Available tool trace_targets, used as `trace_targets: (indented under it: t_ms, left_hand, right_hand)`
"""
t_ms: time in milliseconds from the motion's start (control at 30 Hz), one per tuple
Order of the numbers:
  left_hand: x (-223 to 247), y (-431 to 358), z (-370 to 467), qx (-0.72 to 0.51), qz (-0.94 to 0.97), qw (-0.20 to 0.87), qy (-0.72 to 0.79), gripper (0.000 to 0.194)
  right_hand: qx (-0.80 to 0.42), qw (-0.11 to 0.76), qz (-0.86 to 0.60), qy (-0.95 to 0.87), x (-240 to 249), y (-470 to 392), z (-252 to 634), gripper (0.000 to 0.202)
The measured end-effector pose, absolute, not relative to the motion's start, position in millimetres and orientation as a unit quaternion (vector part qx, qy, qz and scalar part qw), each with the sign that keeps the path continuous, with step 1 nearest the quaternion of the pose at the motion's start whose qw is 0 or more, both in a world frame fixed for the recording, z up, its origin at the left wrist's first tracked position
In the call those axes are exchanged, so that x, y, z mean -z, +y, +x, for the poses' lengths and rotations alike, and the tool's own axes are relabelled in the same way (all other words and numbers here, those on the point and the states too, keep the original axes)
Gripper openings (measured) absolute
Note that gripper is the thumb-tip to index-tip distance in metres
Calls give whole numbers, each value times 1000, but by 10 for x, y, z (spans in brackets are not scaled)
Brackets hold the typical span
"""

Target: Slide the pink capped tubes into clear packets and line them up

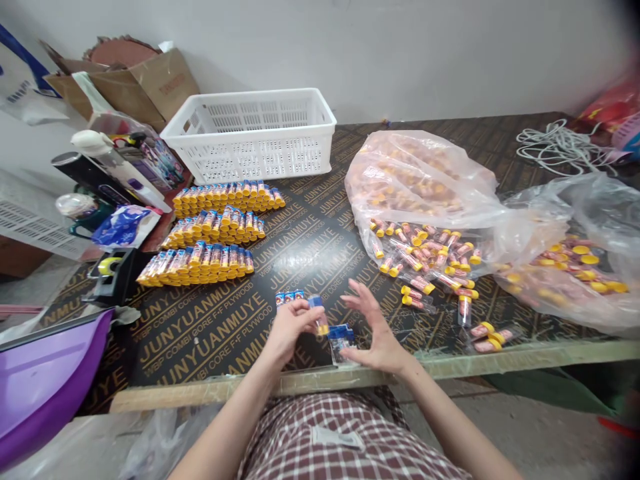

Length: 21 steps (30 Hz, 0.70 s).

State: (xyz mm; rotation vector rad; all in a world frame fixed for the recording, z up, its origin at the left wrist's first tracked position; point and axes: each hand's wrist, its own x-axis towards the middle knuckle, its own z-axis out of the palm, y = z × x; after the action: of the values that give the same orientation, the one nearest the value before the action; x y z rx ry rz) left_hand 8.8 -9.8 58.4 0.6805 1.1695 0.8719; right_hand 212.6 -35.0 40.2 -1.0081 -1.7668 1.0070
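My left hand [293,328] pinches a small clear tube [319,316] with a blue label and yellow cap, held tilted above the table. To its right, my right hand [374,331] is spread with nothing in it, thumb over a small pile of blue and clear wrappers [341,341]. Just behind my left hand lie several blue labels [290,297]. Stacked tubes with yellow caps and blue tops [197,263] form three groups at the left. Loose pink tubes with yellow caps [433,253] spill from a large translucent bag [415,175] at the right.
A white plastic basket [265,150] stands at the back left. Beside it are a cardboard box [167,83], bottles and a tape dispenser [113,273]. A purple dustpan [45,387] sits at the near left. White rope [563,150] and another clear bag [600,213] lie at the right.
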Motion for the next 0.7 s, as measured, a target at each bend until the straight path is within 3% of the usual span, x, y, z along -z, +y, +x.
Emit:
trace_targets:
  t_ms: [167, 367, 500, 600, 700]
  left_hand:
    - [-337, 64, -569, -404, 401, 416, 709, 49]
    - [-105, 141, -776, -267, 497, 294, 772, 49]
    - [-188, 63, -531, -249, 548, 186, 777, 43]
    - [-239, -114, -135, -256, 657, 222, 673, 35]
    - [-204, -270, 250, -183, 753, 285, 565, 22]
  right_hand:
    - [-295, 428, -563, -643, -277, -251, 2586, 78]
    - [-154, 377, -616, -674, -159, -196, 2929, 41]
    - [-32, 357, -670, -650, -48, -179, 3220, 30]
    - [13, 286, -701, -653, 57, -171, 3396, 32]
    - [23, 215, -703, -678, 140, -164, 3464, 30]
